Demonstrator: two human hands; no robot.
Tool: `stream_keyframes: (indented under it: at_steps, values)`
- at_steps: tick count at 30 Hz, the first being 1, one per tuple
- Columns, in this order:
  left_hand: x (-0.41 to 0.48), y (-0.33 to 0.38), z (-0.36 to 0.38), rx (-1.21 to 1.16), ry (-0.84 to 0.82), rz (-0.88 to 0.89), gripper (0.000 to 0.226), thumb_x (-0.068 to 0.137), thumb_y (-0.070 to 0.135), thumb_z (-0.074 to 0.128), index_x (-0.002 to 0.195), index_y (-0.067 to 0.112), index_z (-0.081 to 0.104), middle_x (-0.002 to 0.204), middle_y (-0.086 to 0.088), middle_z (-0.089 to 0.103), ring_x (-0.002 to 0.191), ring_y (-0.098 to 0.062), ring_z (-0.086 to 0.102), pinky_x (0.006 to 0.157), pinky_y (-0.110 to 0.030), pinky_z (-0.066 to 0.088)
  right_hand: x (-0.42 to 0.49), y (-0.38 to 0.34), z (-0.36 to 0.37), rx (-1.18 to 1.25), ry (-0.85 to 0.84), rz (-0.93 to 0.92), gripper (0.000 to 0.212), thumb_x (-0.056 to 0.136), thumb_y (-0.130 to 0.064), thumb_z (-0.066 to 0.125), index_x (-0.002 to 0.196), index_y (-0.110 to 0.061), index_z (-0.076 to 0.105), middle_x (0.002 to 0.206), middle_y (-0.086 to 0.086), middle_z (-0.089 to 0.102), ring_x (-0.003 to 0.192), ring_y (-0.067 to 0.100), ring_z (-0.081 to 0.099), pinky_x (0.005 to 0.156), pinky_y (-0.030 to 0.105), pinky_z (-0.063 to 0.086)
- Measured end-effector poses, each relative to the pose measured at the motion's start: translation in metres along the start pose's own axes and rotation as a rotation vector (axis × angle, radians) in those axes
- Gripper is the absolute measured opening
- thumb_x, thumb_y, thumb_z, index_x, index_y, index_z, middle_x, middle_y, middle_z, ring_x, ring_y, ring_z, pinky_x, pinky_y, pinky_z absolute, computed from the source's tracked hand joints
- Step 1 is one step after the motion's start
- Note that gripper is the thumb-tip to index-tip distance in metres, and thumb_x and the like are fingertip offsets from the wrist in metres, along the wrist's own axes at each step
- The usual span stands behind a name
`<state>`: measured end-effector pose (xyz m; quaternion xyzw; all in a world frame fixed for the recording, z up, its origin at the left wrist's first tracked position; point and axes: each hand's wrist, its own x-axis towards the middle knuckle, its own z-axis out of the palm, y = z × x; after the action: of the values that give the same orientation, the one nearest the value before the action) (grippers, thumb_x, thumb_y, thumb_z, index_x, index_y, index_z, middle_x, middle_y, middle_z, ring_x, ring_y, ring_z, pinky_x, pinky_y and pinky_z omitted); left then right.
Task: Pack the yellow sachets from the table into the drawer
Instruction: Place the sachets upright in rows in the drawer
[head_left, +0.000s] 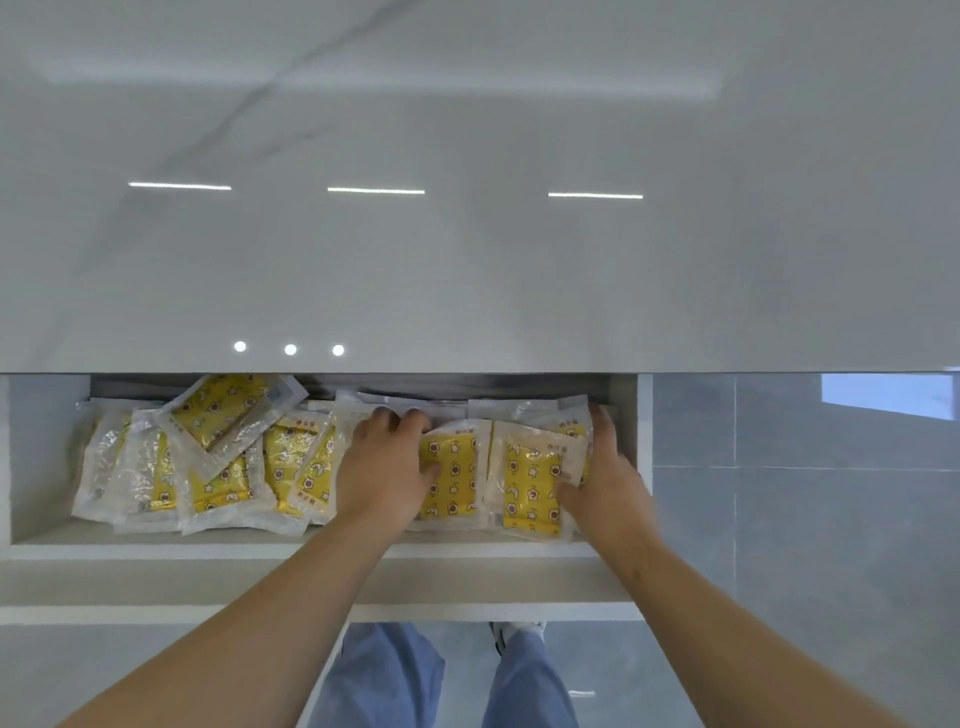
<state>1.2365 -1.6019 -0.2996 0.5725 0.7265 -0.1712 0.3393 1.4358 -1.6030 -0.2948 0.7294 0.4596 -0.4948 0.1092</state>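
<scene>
Both hands reach into an open white drawer (311, 545) beneath a glossy white table (467, 260), where the yellow sachets (291, 457) lie packed in an overlapping row. Each clear-edged sachet carries a pattern of stars, moons and small round figures; the print along the top is too small to read. The left hand (382, 467) lies palm down on the middle sachets, fingertips bent; whether it grips one cannot be told. The right hand (605, 483) presses straight fingers against the row's right end, thumb on the front sachet (530, 483).
</scene>
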Motion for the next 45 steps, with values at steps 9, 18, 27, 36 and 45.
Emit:
stream_keyframes:
  at_steps: [9, 18, 27, 36, 45]
  values:
    - [0.006, 0.001, 0.013, 0.231, -0.118, 0.158, 0.091, 0.077, 0.048, 0.068, 0.144, 0.044, 0.006, 0.156, 0.003, -0.010, 0.144, -0.032, -0.012, 0.114, -0.056, 0.001, 0.001, -0.016, 0.000, -0.729, 0.105, -0.211, 0.087, 0.089, -0.013, 0.051, 0.149, -0.021, -0.010, 0.157, 0.011, -0.015, 0.145, 0.034, 0.002, 0.112, 0.043, 0.025]
    - [0.003, -0.013, 0.010, 0.298, -0.035, 0.195, 0.097, 0.079, 0.057, 0.059, 0.145, 0.042, -0.010, 0.156, 0.002, -0.013, 0.144, -0.030, 0.001, 0.109, -0.050, 0.023, 0.006, -0.013, 0.016, -0.649, -0.039, -0.239, 0.092, 0.086, -0.010, 0.059, 0.147, -0.036, -0.005, 0.157, 0.004, -0.015, 0.142, 0.042, 0.003, 0.107, 0.047, 0.034]
    - [0.002, -0.095, -0.017, -0.027, 0.345, 0.255, 0.037, 0.085, 0.025, 0.040, 0.119, 0.021, 0.054, 0.129, -0.011, 0.052, 0.111, -0.037, 0.053, 0.081, -0.051, 0.052, -0.014, -0.110, 0.056, -0.507, -0.012, -0.382, 0.060, 0.093, -0.033, 0.045, 0.147, -0.026, 0.019, 0.157, 0.002, 0.005, 0.145, 0.027, 0.007, 0.116, 0.043, 0.013]
    - [0.037, -0.170, -0.038, 0.119, -0.070, -0.026, 0.048, 0.096, 0.046, 0.033, 0.141, 0.048, 0.017, 0.155, 0.005, 0.011, 0.139, -0.032, 0.013, 0.109, -0.045, 0.021, -0.007, -0.160, 0.109, -0.526, -0.056, -0.322, 0.055, 0.091, -0.026, 0.047, 0.143, -0.021, 0.029, 0.151, 0.002, 0.023, 0.140, 0.026, 0.020, 0.111, 0.040, 0.025]
    - [0.008, -0.196, -0.038, 0.219, -0.010, 0.245, 0.059, 0.081, 0.045, 0.061, 0.136, 0.041, 0.040, 0.138, -0.007, 0.041, 0.121, -0.036, 0.040, 0.100, -0.048, 0.034, -0.007, -0.164, 0.119, -0.718, -0.112, -0.393, 0.083, 0.081, -0.034, 0.065, 0.146, -0.036, 0.013, 0.155, -0.003, 0.007, 0.143, 0.027, 0.006, 0.115, 0.044, 0.015]
